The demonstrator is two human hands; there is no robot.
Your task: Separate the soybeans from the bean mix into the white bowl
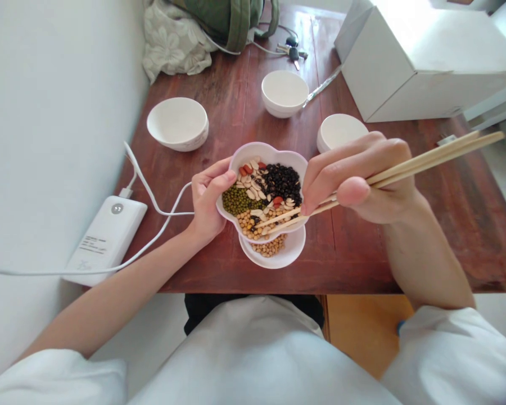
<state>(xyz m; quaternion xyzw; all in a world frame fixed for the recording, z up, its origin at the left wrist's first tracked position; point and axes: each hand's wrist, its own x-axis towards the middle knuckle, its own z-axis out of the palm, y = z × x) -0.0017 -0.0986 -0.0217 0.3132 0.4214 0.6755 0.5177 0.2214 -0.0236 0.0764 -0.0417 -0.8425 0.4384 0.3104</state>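
My left hand (pixel 208 199) grips the left rim of a white flower-shaped bowl (pixel 270 153) and holds it up over the table. Inside lie mung beans (pixel 237 201), black beans (pixel 281 183), soybeans (pixel 247 223), pale seeds and a few red beans. My right hand (pixel 358 177) holds a pair of wooden chopsticks (pixel 421 163), with their tips in the soybeans. Partly hidden beneath the held bowl sits a second white bowl (pixel 278 256) holding soybeans (pixel 269 246).
Three white bowls (pixel 177 124) (pixel 284 93) (pixel 341 130) stand on the reddish wooden table (pixel 447 225). A white power bank (pixel 105 239) with a cable lies at left beside a wall. Farther back are a white cardboard box (pixel 421 67), keys (pixel 293 53) and a green bag (pixel 231 22).
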